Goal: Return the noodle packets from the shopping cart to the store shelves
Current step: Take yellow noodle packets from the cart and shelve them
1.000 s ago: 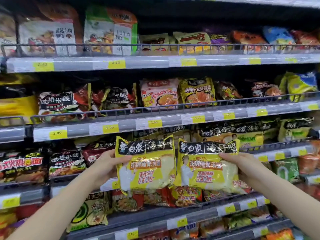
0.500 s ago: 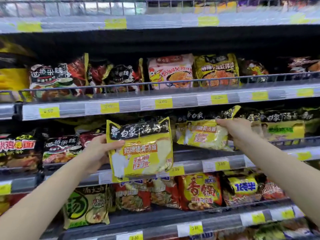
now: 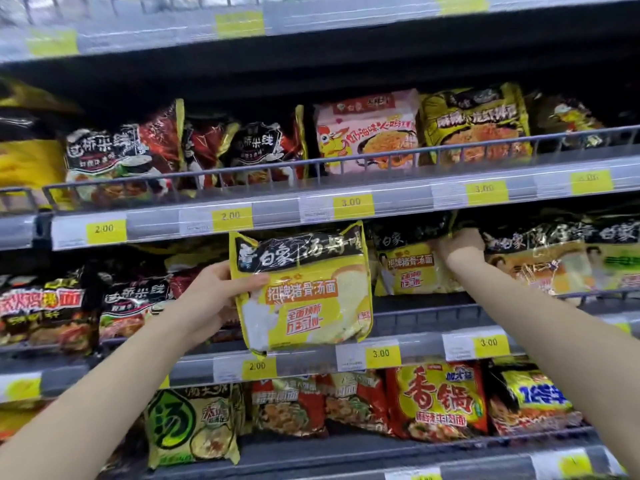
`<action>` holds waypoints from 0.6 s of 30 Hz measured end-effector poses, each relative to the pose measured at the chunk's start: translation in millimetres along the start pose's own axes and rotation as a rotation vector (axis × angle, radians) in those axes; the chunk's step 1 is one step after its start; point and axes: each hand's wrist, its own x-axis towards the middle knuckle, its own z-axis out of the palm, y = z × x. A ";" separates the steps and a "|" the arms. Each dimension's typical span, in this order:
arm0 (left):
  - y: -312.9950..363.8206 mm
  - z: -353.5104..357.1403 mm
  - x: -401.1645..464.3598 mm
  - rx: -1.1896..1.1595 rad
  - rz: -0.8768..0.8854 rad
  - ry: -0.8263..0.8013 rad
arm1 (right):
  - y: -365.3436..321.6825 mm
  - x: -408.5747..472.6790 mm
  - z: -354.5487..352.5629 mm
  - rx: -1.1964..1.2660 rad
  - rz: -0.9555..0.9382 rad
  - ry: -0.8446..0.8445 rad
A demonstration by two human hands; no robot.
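My left hand grips a yellow-and-black noodle packet by its left edge, thumb across the front, holding it upright in front of the middle shelf. A second packet of the same kind stands on that shelf behind the wire rail, among matching packets. My right hand reaches over the rail and grips this packet's top right corner; its fingers are partly hidden behind the packets.
Shelves of noodle packets fill the view. Red-black packets and a pink packet sit on the shelf above; red packets and a green-marked packet sit below. Yellow price tags line each shelf edge.
My right hand has pushed its packet further back onto the middle shelf, standing it among the matching ones. My left hand keeps its packet at about the same height. The camera has moved closer.
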 end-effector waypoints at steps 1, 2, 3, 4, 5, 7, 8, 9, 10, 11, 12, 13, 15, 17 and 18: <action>-0.4 0.9 1.2 -0.003 0.002 -0.002 | 2.6 0.1 0.4 -0.030 -0.004 0.001; -1.1 1.2 2.2 -0.004 0.002 -0.011 | 5.4 1.8 1.9 -0.051 -0.017 0.001; -1.5 1.4 2.9 0.001 0.003 -0.019 | 7.8 3.9 3.6 -0.065 -0.028 0.009; -2.4 1.1 4.2 0.005 0.001 -0.021 | 8.5 4.1 5.1 -0.095 -0.043 0.020; -3.1 1.1 5.1 0.002 -0.002 -0.015 | 9.2 4.5 6.8 -0.117 -0.062 0.035; -5.2 -0.6 7.9 -0.007 -0.004 -0.002 | 10.1 6.7 11.3 -0.194 -0.094 0.052; -5.5 -0.9 8.5 -0.003 -0.004 0.000 | 9.7 6.1 13.0 -0.249 -0.112 0.065; -5.0 -0.3 7.3 0.004 -0.001 -0.007 | 8.8 4.5 14.4 -0.307 -0.131 0.077; -5.7 -0.3 7.0 0.007 0.005 -0.028 | 7.5 2.6 15.3 -0.373 -0.158 0.089; -5.2 0.2 6.4 0.006 0.008 -0.035 | 6.7 1.9 16.3 -0.437 -0.189 0.100; -5.5 -0.1 6.3 0.003 0.008 -0.039 | 6.2 1.2 17.1 -0.510 -0.220 0.111; -5.1 0.2 6.0 0.000 0.003 -0.030 | 6.3 0.8 17.4 -0.598 -0.250 0.116; -5.3 -0.9 6.8 -0.007 -0.007 -0.025 | 4.5 -1.5 16.6 -0.793 -0.318 0.105; -5.6 -2.1 7.2 0.005 -0.012 -0.034 | 4.5 -1.5 17.8 -0.927 -0.378 0.111; -6.0 -2.6 7.3 0.005 -0.013 -0.040 | 4.3 -1.3 19.0 -0.975 -0.413 0.129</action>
